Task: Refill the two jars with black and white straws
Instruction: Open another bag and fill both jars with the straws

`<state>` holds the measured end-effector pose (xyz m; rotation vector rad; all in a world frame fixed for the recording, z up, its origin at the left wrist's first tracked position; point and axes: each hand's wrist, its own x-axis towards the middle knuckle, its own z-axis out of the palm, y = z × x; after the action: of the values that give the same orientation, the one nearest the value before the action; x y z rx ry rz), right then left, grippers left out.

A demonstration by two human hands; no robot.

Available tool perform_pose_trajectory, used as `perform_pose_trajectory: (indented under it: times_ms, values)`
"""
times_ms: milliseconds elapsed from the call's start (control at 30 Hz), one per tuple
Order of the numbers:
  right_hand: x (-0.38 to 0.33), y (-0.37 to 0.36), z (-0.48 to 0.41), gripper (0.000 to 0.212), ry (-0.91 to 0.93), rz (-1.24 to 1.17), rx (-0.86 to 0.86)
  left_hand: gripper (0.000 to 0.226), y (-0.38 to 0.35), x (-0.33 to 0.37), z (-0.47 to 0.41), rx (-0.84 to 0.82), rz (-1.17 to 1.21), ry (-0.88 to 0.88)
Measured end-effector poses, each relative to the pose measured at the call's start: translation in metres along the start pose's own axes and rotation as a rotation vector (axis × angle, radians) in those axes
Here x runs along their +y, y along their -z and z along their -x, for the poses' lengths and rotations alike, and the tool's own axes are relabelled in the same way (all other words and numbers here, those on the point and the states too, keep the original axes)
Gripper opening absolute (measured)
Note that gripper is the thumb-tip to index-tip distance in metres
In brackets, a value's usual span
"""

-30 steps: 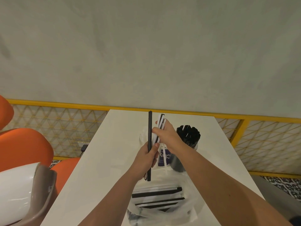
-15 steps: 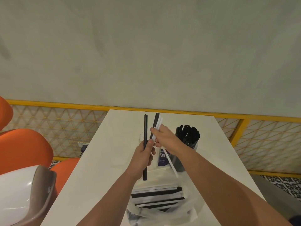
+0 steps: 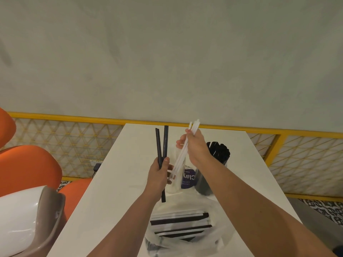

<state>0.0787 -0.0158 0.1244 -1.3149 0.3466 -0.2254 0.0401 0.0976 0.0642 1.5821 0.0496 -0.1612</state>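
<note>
Only the head view here, looking down over a long white surface (image 3: 115,182) running away toward a yellow railing.

Left hand (image 3: 159,173) is closed around two black straws (image 3: 161,151), held roughly upright with their tops fanning apart a bit. Right hand (image 3: 194,145) is pinched on a few white straws (image 3: 182,154), tilted so the top ends lean right and far and the bottom ends point down-left, nearly touching the left hand's fingers.

The jar of black straws (image 3: 218,154) sits just right of and behind the right hand, already looking pretty packed. The other jar (image 3: 174,184) is clear and hard to make out, but it seems to stand right below the white straws' lower ends, just beside a purple-labelled container (image 3: 188,178). Near edge of the surface has a plastic bag (image 3: 220,236) with more black and white straws lying sideways.

My guess: the whites go in first. Their long axis already aims down at the clear jar, so it's mostly a straighten-and-drop. The black ones are in the hand farther from the black jar, so that means a reach across.
</note>
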Motion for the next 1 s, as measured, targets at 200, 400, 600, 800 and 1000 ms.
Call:
perform_pose_trajectory:
  times_ms: [200,400,600,800,1000]
  values:
    - [-0.015,0.003,-0.025,0.011,0.243,-0.093,0.061,0.018,0.013,0.002,-0.008,0.081,0.089,-0.001]
    - [0.008,-0.006,-0.031,0.018,0.32,0.101,0.062,0.016,0.016,-0.002,-0.008,0.045,0.087,-0.001]
    - [0.041,-0.001,-0.029,0.023,0.22,0.418,-0.077,0.018,0.019,-0.006,-0.008,0.012,0.063,-0.008]
    - [0.057,0.006,-0.031,0.036,0.149,0.76,-0.133,0.018,0.015,-0.004,-0.007,-0.054,0.033,-0.038]
    - [0.029,0.007,-0.011,0.037,0.359,0.537,-0.098,0.024,0.009,-0.001,-0.006,-0.145,0.105,-0.034]
